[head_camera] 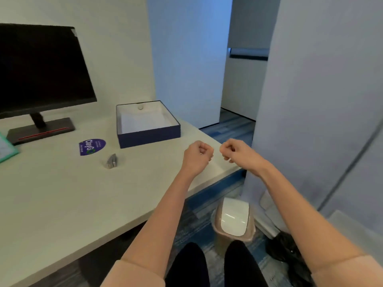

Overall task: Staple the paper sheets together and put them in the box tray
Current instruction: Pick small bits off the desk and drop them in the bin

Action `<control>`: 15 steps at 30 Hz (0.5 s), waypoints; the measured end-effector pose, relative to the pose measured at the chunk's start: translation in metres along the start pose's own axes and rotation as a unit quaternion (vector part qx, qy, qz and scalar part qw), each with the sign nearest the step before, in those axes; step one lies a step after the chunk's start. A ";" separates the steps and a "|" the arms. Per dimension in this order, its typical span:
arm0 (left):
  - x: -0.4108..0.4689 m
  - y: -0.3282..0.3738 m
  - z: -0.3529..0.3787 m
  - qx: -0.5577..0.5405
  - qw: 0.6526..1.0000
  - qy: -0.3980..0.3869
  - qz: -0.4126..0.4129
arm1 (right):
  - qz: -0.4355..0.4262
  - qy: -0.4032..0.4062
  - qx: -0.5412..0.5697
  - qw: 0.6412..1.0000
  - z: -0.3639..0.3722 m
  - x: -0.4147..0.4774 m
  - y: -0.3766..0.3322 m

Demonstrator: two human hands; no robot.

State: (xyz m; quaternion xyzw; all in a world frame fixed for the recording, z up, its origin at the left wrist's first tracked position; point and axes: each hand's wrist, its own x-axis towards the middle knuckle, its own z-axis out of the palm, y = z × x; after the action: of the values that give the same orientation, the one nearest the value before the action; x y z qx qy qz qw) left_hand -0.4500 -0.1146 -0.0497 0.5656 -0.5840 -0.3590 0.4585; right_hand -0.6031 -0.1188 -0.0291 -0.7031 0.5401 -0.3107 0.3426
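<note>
Well, left grip (198, 155) and right grip (234, 152) hang fisted, empty; box tray (149, 138) sits just beyond the left grip, stapler (112, 161) further left. Where the sheets lie is unclear, and reaching across could knock the stapler aside.

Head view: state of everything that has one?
left hand, fingers curled, holding nothing
right hand, fingers curled, holding nothing
box tray, open, upright on the desk
stapler, lying on the desk, untouched
monitor, screen dark
bin, swing lid closed
</note>
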 end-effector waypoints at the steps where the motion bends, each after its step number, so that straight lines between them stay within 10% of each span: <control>1: 0.002 0.006 0.021 -0.014 1.000 -0.028 -0.001 | 0.014 0.014 -0.001 1.000 -0.014 -0.005 0.014; 15: 0.028 -0.131 0.217 0.069 0.962 -0.204 -0.166 | 0.191 0.031 -0.014 0.981 -0.033 0.008 0.225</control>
State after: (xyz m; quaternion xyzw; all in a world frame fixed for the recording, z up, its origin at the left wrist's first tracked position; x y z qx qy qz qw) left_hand -0.6096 -0.1769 -0.2388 0.5997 -0.5861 -0.4969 0.2234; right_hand -0.7506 -0.1724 -0.1939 -0.5816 0.6790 -0.2536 0.3692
